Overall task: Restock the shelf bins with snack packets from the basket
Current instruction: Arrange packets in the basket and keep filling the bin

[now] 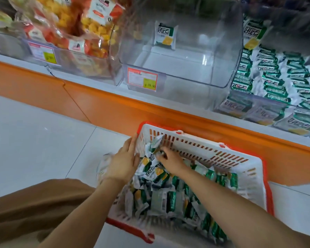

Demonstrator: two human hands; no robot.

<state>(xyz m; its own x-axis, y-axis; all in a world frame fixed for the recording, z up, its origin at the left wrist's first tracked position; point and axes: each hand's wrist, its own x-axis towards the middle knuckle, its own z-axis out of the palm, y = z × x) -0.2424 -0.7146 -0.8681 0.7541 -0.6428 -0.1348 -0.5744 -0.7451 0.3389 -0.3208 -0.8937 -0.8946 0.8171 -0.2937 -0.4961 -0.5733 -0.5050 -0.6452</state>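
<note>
Head view: basket of packets sits on white floor against orange shelf base. Against its left wall left hand lies flat, fingers released; right hand inside grasps packets. Above it, clear bin holds one.

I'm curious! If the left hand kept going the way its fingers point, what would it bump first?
Probably the basket at its far corner, right by the left hand; past it, the orange shelf base. Depth is unclear.
</note>
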